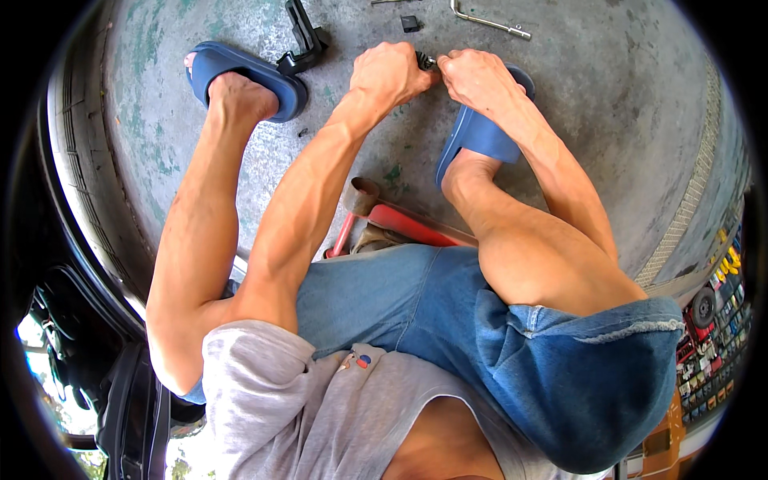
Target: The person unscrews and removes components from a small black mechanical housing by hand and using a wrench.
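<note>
Both hands meet above the concrete floor, just left of the right slipper. My left hand (390, 74) is closed in a fist around a small black ribbed piece (423, 60); only its end shows, with a short metal tip pointing right. My right hand (480, 80) pinches at that metal tip with thumb and fingers pressed together. Whatever else lies inside its fingers is hidden. A black plastic bracket (304, 40) rests on the floor to the left of my left hand. Beyond the hands lie a small black block (410, 24) and a bent metal socket wrench (492, 24).
Blue slippers (248, 76) are on my feet, set apart on the floor. A red metal tool with a round cup, perhaps a jack (400, 222), lies between my legs. A car door (132, 400) is at lower left. Crowded tool shelves (712, 344) stand at right.
</note>
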Action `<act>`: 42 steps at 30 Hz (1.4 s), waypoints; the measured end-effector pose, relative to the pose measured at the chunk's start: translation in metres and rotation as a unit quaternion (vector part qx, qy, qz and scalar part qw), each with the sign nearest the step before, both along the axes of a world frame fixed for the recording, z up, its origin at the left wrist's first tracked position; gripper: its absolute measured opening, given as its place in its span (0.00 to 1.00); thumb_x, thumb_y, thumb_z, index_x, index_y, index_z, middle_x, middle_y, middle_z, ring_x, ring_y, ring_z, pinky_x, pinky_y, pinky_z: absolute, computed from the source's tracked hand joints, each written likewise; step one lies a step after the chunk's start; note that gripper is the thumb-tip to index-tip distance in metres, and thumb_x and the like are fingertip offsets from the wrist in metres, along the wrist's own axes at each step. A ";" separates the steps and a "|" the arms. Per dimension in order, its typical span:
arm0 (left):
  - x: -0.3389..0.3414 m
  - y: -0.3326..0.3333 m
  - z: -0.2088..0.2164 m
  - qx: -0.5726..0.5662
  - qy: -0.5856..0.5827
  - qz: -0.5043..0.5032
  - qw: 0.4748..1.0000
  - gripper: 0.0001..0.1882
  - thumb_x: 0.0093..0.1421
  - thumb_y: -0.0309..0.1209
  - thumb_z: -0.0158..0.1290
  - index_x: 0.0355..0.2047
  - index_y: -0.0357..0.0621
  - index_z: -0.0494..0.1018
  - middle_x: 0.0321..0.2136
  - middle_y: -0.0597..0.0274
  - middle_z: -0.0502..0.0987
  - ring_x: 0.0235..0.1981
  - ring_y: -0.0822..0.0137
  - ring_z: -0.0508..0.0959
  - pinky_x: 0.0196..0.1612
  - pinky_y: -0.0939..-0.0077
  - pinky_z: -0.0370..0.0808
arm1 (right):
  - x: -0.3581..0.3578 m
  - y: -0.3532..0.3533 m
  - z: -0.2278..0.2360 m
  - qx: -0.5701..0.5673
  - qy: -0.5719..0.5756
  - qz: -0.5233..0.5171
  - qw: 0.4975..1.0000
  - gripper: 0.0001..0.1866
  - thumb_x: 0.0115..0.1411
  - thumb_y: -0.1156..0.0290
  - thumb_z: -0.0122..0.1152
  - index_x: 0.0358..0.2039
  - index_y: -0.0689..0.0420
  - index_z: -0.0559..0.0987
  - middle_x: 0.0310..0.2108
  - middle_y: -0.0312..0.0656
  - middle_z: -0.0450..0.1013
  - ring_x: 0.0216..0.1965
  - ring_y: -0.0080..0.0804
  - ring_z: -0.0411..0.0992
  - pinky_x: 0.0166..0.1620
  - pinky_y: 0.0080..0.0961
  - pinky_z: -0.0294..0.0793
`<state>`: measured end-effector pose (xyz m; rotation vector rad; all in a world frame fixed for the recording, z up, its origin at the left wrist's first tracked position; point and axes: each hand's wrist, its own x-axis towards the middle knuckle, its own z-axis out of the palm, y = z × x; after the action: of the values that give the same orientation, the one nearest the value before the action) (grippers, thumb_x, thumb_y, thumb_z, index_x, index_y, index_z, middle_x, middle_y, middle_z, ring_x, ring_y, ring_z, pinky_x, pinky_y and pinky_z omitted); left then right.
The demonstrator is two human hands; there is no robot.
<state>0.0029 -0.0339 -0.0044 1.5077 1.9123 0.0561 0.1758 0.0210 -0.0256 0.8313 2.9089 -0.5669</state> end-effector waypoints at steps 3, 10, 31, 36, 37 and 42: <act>0.003 -0.005 -0.004 0.007 0.005 0.013 1.000 0.28 0.50 0.52 0.59 0.25 0.31 0.81 0.27 0.34 0.80 0.34 0.40 0.82 0.43 0.53 0.78 | -0.001 0.000 -0.001 -0.026 -0.032 0.007 0.999 0.06 0.55 0.75 0.57 0.30 0.64 0.78 0.31 0.51 0.78 0.36 0.50 0.79 0.39 0.42 0.81; 0.004 0.000 0.002 -0.041 -0.002 0.031 0.999 0.27 0.50 0.52 0.60 0.27 0.34 0.81 0.28 0.35 0.80 0.35 0.41 0.82 0.44 0.53 0.78 | -0.002 0.003 -0.002 -0.019 -0.050 0.029 0.998 0.06 0.54 0.73 0.58 0.28 0.62 0.78 0.32 0.48 0.78 0.38 0.51 0.78 0.45 0.46 0.77; 0.003 0.004 0.006 -0.079 -0.024 0.032 0.996 0.25 0.52 0.48 0.57 0.30 0.33 0.82 0.30 0.36 0.81 0.35 0.42 0.83 0.44 0.54 0.79 | 0.006 0.072 -0.012 0.093 -0.096 -0.018 0.991 0.17 0.57 0.75 0.58 0.49 0.58 0.77 0.42 0.48 0.76 0.43 0.51 0.76 0.45 0.43 0.77; 0.002 0.005 0.011 -0.095 -0.017 0.021 0.995 0.24 0.52 0.47 0.59 0.32 0.34 0.82 0.32 0.38 0.82 0.37 0.43 0.83 0.45 0.54 0.79 | 0.003 0.078 0.014 0.132 0.125 0.005 0.983 0.10 0.57 0.69 0.64 0.38 0.61 0.82 0.23 0.44 0.76 0.15 0.40 0.69 0.23 0.37 0.74; 0.002 0.004 0.011 -0.095 -0.018 0.023 0.995 0.24 0.52 0.47 0.59 0.32 0.34 0.82 0.32 0.38 0.82 0.37 0.43 0.83 0.45 0.54 0.79 | 0.002 0.077 0.016 0.132 0.124 0.006 0.983 0.10 0.57 0.69 0.64 0.38 0.61 0.82 0.23 0.44 0.76 0.15 0.40 0.69 0.23 0.37 0.74; 0.002 0.000 0.004 -0.054 -0.027 0.019 0.998 0.24 0.51 0.49 0.59 0.29 0.37 0.82 0.28 0.38 0.81 0.35 0.42 0.83 0.44 0.53 0.78 | 0.000 0.067 -0.008 -0.120 0.039 -0.018 0.992 0.09 0.64 0.70 0.58 0.40 0.61 0.79 0.32 0.57 0.76 0.37 0.59 0.75 0.40 0.48 0.74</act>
<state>0.0047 -0.0341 -0.0005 1.3858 1.8705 0.0100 0.1758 0.0878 -0.0331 0.8469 2.8205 -0.9512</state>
